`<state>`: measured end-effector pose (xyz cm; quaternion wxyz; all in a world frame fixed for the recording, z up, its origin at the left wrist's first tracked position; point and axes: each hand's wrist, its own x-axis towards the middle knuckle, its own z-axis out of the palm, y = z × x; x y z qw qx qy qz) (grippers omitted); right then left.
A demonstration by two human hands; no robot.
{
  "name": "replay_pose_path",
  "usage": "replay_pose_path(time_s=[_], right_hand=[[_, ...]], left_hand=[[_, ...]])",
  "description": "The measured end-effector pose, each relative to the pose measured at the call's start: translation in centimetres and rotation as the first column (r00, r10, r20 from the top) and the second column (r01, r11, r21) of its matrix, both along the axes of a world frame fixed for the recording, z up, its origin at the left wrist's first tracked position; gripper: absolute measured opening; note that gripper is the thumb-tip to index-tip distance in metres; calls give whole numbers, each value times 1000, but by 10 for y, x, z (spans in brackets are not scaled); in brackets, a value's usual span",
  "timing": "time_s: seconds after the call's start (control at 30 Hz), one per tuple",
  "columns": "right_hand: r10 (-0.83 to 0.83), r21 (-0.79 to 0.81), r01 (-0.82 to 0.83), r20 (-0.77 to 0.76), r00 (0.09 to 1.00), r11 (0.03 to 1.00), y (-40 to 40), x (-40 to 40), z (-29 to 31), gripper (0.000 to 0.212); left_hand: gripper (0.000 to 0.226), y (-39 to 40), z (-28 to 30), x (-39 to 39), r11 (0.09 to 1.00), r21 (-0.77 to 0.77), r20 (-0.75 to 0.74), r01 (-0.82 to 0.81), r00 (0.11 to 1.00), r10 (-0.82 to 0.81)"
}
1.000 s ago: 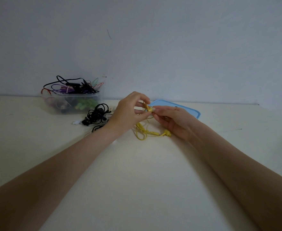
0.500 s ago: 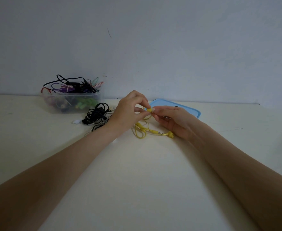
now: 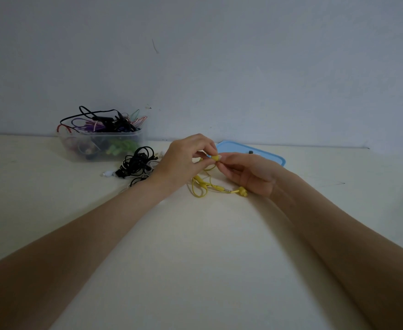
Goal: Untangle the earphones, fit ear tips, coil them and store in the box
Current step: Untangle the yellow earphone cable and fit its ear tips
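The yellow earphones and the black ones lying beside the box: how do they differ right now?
The yellow earphones are being handled: left hand and right hand pinch one earbud between them. The black earphones lie untouched. The yellow cable trails in loose loops; the black is a tight tangle. Both rest on the table, outside the clear box.

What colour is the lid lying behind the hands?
Light blue lid, seen in the head view.
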<state>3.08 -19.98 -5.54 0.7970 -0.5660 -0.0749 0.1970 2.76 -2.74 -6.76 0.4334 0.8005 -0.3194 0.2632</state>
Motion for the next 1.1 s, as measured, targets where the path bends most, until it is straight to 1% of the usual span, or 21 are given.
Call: replay_pose_path(time_s=[0.1, 0.2, 0.27, 0.37, 0.47, 0.6, 0.73, 0.83, 0.97, 1.1], right_hand=[[22, 27, -22, -19, 1000, 999, -1, 0, 0, 17], [16, 77, -14, -35, 999, 997, 1, 1, -1, 31], [7, 90, -5, -27, 1000, 996, 2, 2, -2, 34], [17, 81, -15, -28, 999, 997, 2, 2, -1, 29], [29, 73, -26, -38, 999, 997, 0, 3, -1, 21], [55, 58, -51, -56, 997, 997, 0, 2, 0, 28], [69, 44, -66, -67, 995, 997, 0, 0, 3, 20], [12, 29, -10, -52, 999, 1000, 2, -1, 2, 15], [-117, 1, 117, 33, 993, 993, 7, -3, -2, 10], [-97, 6, 97, 37, 995, 995, 6, -4, -1, 10]], left_hand=[[9, -1, 0, 0, 1000, -28, -53, 3, 999, -4], [15, -2, 0, 2, 994, -103, -173, -24, 985, 6], [16, -3, 1, 2, 988, -146, -242, -47, 970, 11], [13, -3, 1, 2, 984, -167, -285, -60, 959, 10], [10, -2, 3, 0, 988, -146, -275, -53, 961, 11], [12, -1, 4, -2, 992, -120, -254, -25, 967, -6], [13, -1, 4, -2, 994, -105, -267, -13, 964, -15], [12, 1, 3, 1, 992, -124, -336, -19, 941, -24], [14, 3, 0, 7, 983, -179, -417, -50, 908, -30], [15, 3, 1, 5, 982, -189, -406, -28, 912, -52]])
